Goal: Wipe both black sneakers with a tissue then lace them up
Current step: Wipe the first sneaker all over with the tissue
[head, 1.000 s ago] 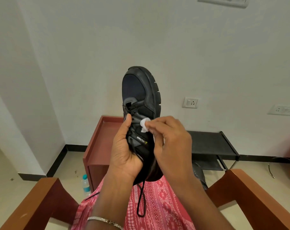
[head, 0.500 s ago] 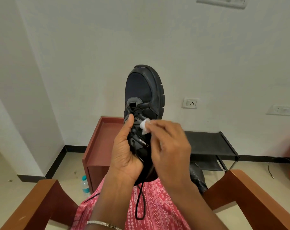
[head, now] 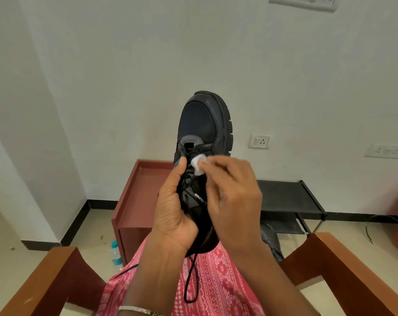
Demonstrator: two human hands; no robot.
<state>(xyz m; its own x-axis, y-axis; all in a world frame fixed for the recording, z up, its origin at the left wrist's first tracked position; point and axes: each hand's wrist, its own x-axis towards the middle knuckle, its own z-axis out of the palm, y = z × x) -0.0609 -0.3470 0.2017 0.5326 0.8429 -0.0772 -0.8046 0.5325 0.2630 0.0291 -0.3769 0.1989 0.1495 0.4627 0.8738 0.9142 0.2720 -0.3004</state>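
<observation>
A black sneaker (head: 205, 126) stands toe-up in front of me, its heel resting on my lap. My left hand (head: 173, 208) grips it round the middle, thumb lying up along the lace area. My right hand (head: 233, 190) pinches a small white wad of tissue (head: 198, 164) and presses it on the laces just below the toe panel. A loose black lace (head: 190, 281) hangs down over my pink patterned lap. A second dark sneaker (head: 271, 240) shows partly behind my right forearm, near the floor.
Wooden chair arms (head: 45, 281) flank my lap on both sides. A reddish-brown low table (head: 134, 201) stands ahead by the white wall, a black metal rack (head: 287, 197) to its right. A plastic water bottle (head: 116, 254) stands on the floor at left.
The sneaker has risen a little in view. My right hand has slid the tissue upward along the laces toward the toe. My left hand keeps its grip.
</observation>
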